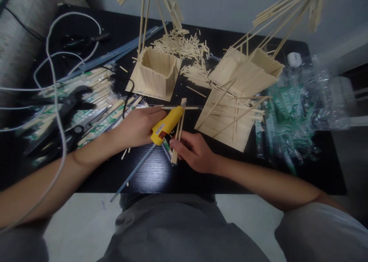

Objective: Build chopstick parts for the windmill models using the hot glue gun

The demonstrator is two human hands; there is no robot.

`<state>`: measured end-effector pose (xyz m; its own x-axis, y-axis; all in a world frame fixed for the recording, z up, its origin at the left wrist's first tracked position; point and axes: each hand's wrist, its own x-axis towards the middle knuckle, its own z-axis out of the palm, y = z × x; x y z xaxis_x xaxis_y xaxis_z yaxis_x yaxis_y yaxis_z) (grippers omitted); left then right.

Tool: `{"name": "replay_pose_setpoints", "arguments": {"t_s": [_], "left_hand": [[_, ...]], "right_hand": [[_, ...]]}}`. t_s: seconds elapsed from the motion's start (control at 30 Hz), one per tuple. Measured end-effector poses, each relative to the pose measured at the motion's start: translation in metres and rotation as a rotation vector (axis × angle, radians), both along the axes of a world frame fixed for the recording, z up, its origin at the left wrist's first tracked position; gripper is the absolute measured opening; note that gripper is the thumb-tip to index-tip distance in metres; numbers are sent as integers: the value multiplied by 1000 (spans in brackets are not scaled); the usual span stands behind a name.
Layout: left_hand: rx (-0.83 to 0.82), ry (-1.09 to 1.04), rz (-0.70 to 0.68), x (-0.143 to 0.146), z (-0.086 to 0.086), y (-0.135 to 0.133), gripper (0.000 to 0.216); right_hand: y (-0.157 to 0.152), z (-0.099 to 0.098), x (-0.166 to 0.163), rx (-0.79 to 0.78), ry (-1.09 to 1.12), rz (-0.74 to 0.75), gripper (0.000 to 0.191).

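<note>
My left hand is closed round a yellow glue gun, whose nozzle points up and right over the black table. Beside it, my right hand pinches a small bundle of wooden sticks held upright against the table, just right of the gun. The gun's tip lies close to the upper end of those sticks. A square box built of sticks stands behind my hands, and a flat panel of sticks lies to the right.
Loose cut sticks are scattered at the back. Wrapped chopstick packs, black pliers and white cable fill the left. Crumpled clear wrappers pile up at right. A thin grey rod lies below the gun.
</note>
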<state>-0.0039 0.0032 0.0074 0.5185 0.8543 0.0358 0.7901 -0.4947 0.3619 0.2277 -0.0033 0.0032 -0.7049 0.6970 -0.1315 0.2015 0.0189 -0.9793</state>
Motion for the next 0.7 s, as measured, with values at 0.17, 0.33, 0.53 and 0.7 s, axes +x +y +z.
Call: {"name": "replay_pose_setpoints", "arguments": {"t_s": [0.17, 0.33, 0.53, 0.7], "left_hand": [[26, -13, -20, 0, 1, 0, 28], [40, -25, -17, 0, 1, 0, 30], [17, -25, -7, 0, 0, 0, 29], [3, -15, 1, -1, 0, 0, 28]], "right_hand": [[0, 1, 0, -9, 12, 4, 33], [0, 0, 1, 1, 4, -3, 34], [0, -1, 1, -2, -5, 1, 34], [0, 1, 0, -7, 2, 7, 34]]}}
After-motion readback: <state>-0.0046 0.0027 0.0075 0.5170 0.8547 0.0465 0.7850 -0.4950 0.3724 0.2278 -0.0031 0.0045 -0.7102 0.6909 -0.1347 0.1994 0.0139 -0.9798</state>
